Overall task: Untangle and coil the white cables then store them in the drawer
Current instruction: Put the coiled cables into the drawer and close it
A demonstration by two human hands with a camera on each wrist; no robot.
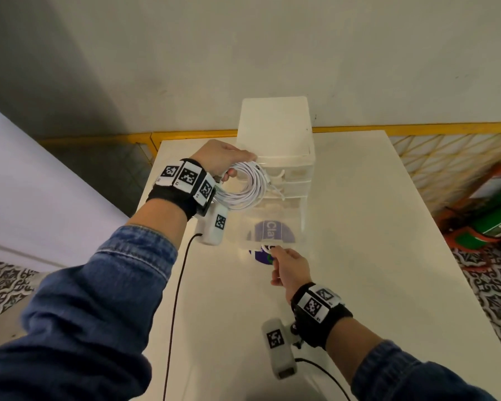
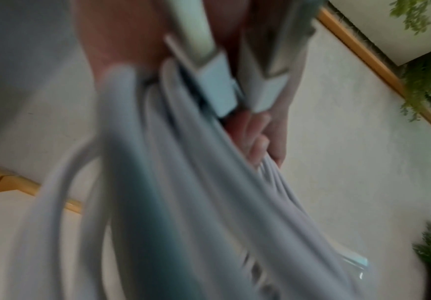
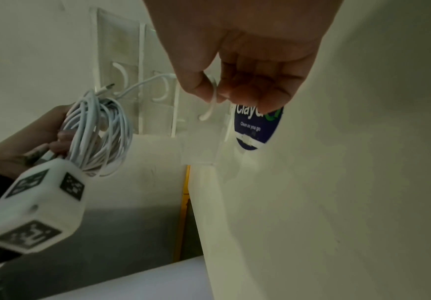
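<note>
A coil of white cables [image 1: 248, 185] hangs from my left hand [image 1: 224, 162], which grips it in front of a small clear drawer unit [image 1: 275, 146] on the white table [image 1: 359, 227]. Blurred loops of the coil [image 2: 183, 203] and two white plugs [image 2: 235, 87] fill the left wrist view. The bottom drawer [image 1: 272, 227] is pulled out toward me. My right hand [image 1: 284, 264] pinches its curved white handle [image 3: 210, 101] between thumb and fingers. In the right wrist view the coil [image 3: 99, 130] hangs left of the drawers, with one loose plug end [image 3: 108, 87] sticking up.
A round purple sticker [image 1: 269, 233] shows on the table through the clear drawer. A black lead [image 1: 180, 285] runs across the table's left side. Behind the table runs a yellow lattice rail [image 1: 446, 151]. Green and orange objects [image 1: 492, 221] stand on the floor at right.
</note>
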